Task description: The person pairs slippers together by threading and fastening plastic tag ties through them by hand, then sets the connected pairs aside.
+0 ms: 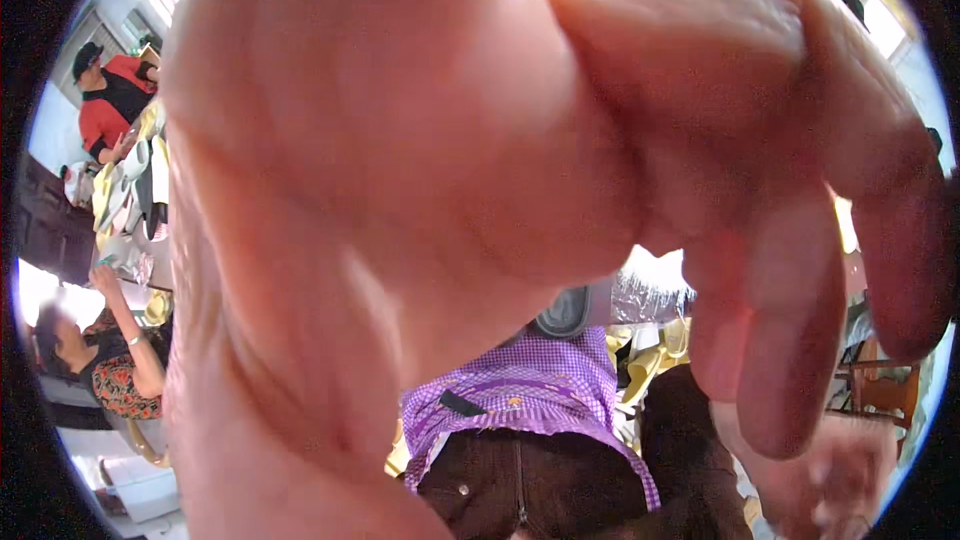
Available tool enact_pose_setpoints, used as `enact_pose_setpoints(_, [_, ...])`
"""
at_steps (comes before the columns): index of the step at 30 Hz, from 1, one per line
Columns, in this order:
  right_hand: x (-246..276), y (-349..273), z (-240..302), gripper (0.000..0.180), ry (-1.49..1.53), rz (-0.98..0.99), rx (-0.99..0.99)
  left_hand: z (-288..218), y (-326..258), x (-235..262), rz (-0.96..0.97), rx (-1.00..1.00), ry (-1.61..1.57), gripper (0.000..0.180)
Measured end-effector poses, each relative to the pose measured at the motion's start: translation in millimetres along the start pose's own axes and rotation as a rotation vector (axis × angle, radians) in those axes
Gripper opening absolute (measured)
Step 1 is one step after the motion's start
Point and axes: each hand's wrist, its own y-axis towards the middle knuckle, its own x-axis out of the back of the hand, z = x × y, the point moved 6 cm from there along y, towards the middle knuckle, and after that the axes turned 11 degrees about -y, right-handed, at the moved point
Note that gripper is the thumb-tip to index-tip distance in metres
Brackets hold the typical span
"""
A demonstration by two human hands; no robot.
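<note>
One left hand (450, 160), one right hand (825, 475), one purple checked apron (575, 375)

The wearer's bare hands make two; three fingers (790, 340) of the left can be told apart. At the left side, one person (118, 95) in red and one person in a patterned top (122, 378) make two other people, with one dark cap (88, 57) and one wristband (136, 341) between them. There is one round dark container (565, 310) and one zip (520, 475). Pale yellow pieces (650, 375) number several; they overlap and are partly hidden, so an exact count cannot be told.
</note>
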Motion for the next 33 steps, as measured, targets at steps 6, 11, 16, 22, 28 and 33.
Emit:
enact_pose_setpoints(6, [40.5, -249.9, -95.1, 0.016, -0.903, 0.244, -1.174, -1.0, -27.3, -2.4, -0.022, 0.013, -0.023, 0.077])
enact_pose_setpoints(11, [28.2, -317.5, -134.5, 0.045, -1.076, 0.485, -1.425, 8.0, -24.1, -27.0, 0.109, 0.089, -0.144, 0.079])
enact_pose_setpoints(16, [9.2, -325.6, -167.3, 0.047, -1.253, 0.867, -1.545, 14.7, -24.4, -31.5, 0.162, 0.045, -0.233, 0.082])
enact_pose_setpoints(22, [8.8, -331.4, -172.6, 0.040, -1.333, 0.802, -1.495, 98.1, -54.8, 28.3, -0.233, 0.026, -0.366, 0.057])
enact_pose_setpoints(28, [7.7, -337.8, -181.3, 0.034, -1.481, 0.803, -1.415, 169.9, -111.0, 51.4, -0.536, 0.218, -0.402, 0.039])
enact_pose_setpoints(33, [13.2, -297.3, -161.8, 0.031, -1.551, 0.779, -1.322, 197.2, -152.3, 81.8, -0.651, 0.295, -0.137, 0.038])
